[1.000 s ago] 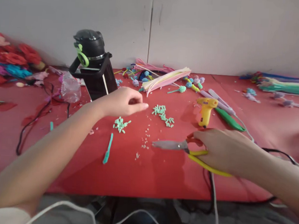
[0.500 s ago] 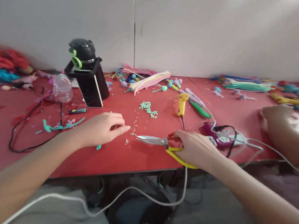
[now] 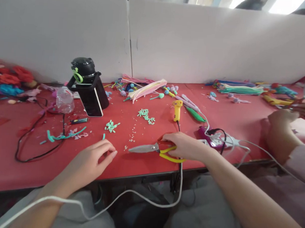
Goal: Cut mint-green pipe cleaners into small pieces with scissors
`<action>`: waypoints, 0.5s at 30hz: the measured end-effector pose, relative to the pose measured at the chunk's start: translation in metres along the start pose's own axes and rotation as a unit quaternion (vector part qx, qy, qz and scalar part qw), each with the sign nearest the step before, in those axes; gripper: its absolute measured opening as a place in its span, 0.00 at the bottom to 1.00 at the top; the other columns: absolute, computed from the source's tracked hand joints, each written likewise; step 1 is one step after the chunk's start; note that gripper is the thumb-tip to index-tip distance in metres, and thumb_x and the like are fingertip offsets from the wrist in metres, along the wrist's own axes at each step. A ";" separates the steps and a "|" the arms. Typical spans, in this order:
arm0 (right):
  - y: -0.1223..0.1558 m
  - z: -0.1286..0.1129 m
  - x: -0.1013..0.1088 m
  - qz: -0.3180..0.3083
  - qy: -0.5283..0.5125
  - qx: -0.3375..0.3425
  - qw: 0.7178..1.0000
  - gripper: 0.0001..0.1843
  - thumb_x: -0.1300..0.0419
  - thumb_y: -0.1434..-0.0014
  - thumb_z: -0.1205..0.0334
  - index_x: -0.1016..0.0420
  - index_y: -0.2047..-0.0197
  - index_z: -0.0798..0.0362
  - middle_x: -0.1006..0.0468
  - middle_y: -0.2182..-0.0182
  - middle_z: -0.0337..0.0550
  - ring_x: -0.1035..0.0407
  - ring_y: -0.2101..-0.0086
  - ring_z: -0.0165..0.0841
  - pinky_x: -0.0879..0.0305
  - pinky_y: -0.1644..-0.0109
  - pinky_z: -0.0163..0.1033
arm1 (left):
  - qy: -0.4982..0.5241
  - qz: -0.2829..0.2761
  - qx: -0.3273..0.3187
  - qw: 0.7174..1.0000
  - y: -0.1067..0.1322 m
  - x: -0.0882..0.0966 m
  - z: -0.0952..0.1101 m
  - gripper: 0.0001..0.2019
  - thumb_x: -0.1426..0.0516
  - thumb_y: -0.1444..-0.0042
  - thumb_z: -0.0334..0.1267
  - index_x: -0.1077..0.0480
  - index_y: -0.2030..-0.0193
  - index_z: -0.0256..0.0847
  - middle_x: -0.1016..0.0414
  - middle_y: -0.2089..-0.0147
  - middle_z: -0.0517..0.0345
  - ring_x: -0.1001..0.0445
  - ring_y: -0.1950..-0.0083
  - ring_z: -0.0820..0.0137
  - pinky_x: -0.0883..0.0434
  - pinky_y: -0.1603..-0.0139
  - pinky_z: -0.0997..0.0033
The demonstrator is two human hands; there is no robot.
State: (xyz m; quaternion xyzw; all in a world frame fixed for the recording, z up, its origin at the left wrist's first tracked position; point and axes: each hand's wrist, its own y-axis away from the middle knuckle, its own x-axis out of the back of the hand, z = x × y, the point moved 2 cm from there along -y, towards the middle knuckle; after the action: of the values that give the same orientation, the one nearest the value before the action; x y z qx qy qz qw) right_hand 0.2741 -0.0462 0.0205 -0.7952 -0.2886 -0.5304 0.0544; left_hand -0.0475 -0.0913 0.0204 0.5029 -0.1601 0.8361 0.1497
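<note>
My right hand grips a pair of scissors by its red and yellow handles. The blades lie together, low over the red table, and point left. Near the table's front edge is my left hand, its fingers loosely bent and the thumb apart, with nothing visible in it. Just beyond it are a short teal piece and a pile of mint-green bits. A second mint-green pile lies farther back. Pale crumbs are scattered ahead of the scissor tips.
A yellow glue gun stands beyond my right hand. Behind my left are a black bottle and a phone. Pipe cleaners lie by the white partition. At right, a co-worker's arm rests near a purple power strip.
My left hand has drawn back toward the table's front edge, uncovering the nearer mint-green pile. The scissors stay in my right hand. The view has tilted up; the co-worker's raised scissors now show at right.
</note>
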 end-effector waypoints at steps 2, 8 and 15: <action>-0.004 -0.007 -0.009 -0.017 -0.003 0.013 1.000 0.16 0.37 0.45 0.70 0.19 0.52 0.55 0.15 0.55 0.49 0.21 0.55 0.40 0.33 0.53 0.37 | 0.001 0.002 -0.011 1.000 0.001 -0.002 0.008 0.14 0.49 0.28 0.45 0.27 0.61 0.43 0.22 0.59 0.59 0.24 0.62 0.72 0.29 0.58 0.74; -0.007 -0.028 -0.023 0.024 0.033 0.035 0.999 0.17 0.34 0.41 0.67 0.21 0.48 0.59 0.19 0.48 0.58 0.24 0.48 0.46 0.32 0.45 0.45 | 0.000 -0.002 -0.034 0.999 0.004 -0.002 0.021 0.14 0.49 0.28 0.44 0.26 0.63 0.44 0.21 0.59 0.59 0.22 0.61 0.72 0.26 0.57 0.77; 0.059 0.049 0.053 0.273 -0.028 -0.086 0.958 0.14 0.42 0.33 0.52 0.20 0.57 0.53 0.17 0.59 0.46 0.24 0.61 0.36 0.32 0.54 0.40 | 0.005 0.059 -0.025 0.998 0.005 -0.007 -0.007 0.08 0.44 0.35 0.47 0.24 0.62 0.54 0.17 0.60 0.68 0.17 0.60 0.67 0.22 0.57 0.73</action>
State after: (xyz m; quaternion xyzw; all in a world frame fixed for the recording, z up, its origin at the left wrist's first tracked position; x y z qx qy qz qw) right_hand 0.3583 -0.0547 0.0584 -0.8600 -0.0153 -0.4956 0.1207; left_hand -0.0521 -0.0940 0.0104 0.4847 -0.2094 0.8416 0.1138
